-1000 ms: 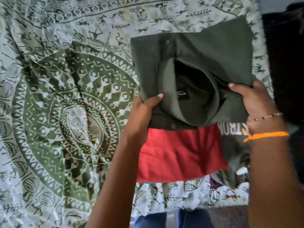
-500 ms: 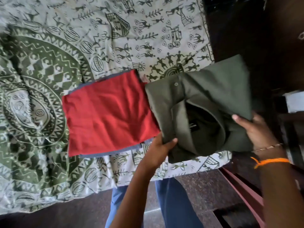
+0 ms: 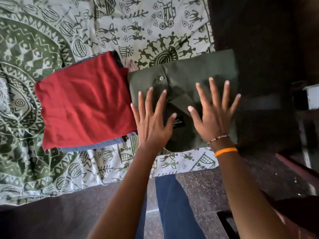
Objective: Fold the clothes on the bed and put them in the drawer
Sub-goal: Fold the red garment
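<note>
Olive shirt (image 3: 181, 80): folded, set down from mid-air carry onto bedsheet (image 3: 103, 19) edge, beside red garment (image 3: 82, 104) | left hand (image 3: 151, 121), right hand (image 3: 214, 118): released, fingers spread flat on top | fold complete; drawer transfer pending, drawer unseen

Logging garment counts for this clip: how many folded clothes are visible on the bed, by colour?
Olive green shirt: 1
Red garment: 1
Blue striped garment, under the red one: 1
Total: 3
</note>
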